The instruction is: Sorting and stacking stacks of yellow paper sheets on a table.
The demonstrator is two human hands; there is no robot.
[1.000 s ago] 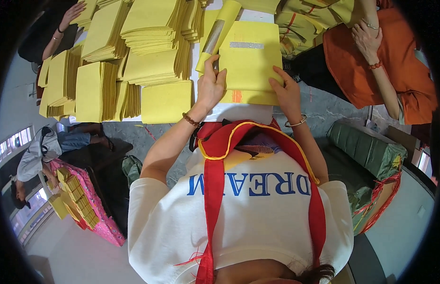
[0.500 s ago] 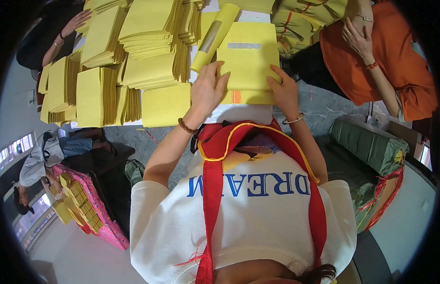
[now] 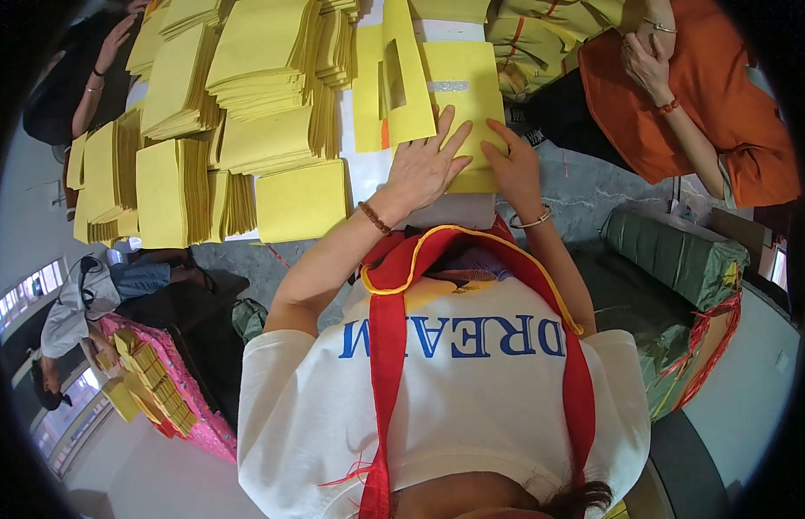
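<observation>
A yellow paper sheet with a silver patch lies in front of me on the white table. My left hand rests on its lower left part, fingers spread, holding nothing. At the sheet's lower right edge is my right hand, thumb and forefinger apart, touching the paper. Just beyond my left fingertips, a folded yellow paper sheet with a silver rectangle stands partly raised. Beneath it, an orange mark shows on yellow paper.
Several stacks of yellow paper fill the table's left side, with a lower pile near its front edge. Red-tied yellow bundles lie at the far right, beside a person in orange. Green wrapped packages stand at right.
My left hand has slid right and spread over the sheet. The orange-marked strip at the sheet's near edge no longer shows there. The rolled sheet at left has opened out.
</observation>
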